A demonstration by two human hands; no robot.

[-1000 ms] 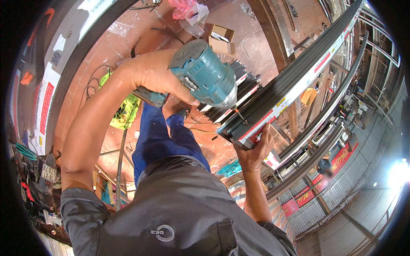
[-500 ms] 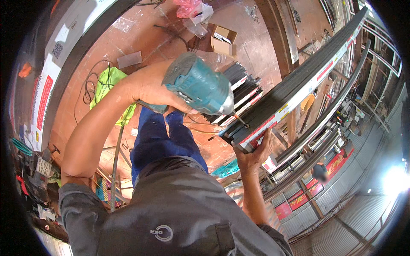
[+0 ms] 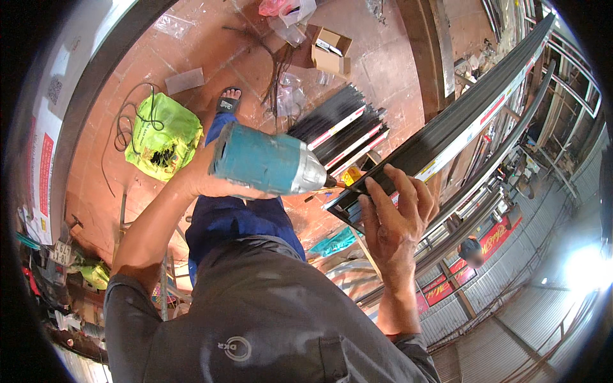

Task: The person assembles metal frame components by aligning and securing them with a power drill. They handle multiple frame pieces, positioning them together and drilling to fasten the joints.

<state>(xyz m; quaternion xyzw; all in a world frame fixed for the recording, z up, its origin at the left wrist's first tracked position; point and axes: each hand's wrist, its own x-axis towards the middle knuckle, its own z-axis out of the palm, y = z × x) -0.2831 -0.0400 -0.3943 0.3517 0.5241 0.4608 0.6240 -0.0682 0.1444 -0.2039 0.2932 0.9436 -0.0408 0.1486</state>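
**Drill (image 3: 265, 159) tip meets the near end of a long black grooved profile (image 3: 460, 124)**

The left hand (image 3: 211, 184) is wrapped round the grip of the teal-and-silver drill, whose housing hides most of the fingers. The tool lies nearly level, its chuck pointing right, and its slim bit (image 3: 348, 187) reaches the profile's near end. Whether the tip has entered the material cannot be told.

The right hand (image 3: 399, 217) is at that same end, its fingers half curled and spread, with thumb and index finger close to the bit. Whether they pinch anything small cannot be told.

The profile slants from beside the right hand toward the upper right, a white-and-red label strip (image 3: 485, 118) along its side. Below on the tiled floor (image 3: 383, 70), short black profile pieces (image 3: 325, 118) lie stacked beyond the drill. Farther off is an open cardboard box (image 3: 332, 52); a torn yellow-green bag (image 3: 165, 131) sits left of a sandalled foot (image 3: 229, 101).
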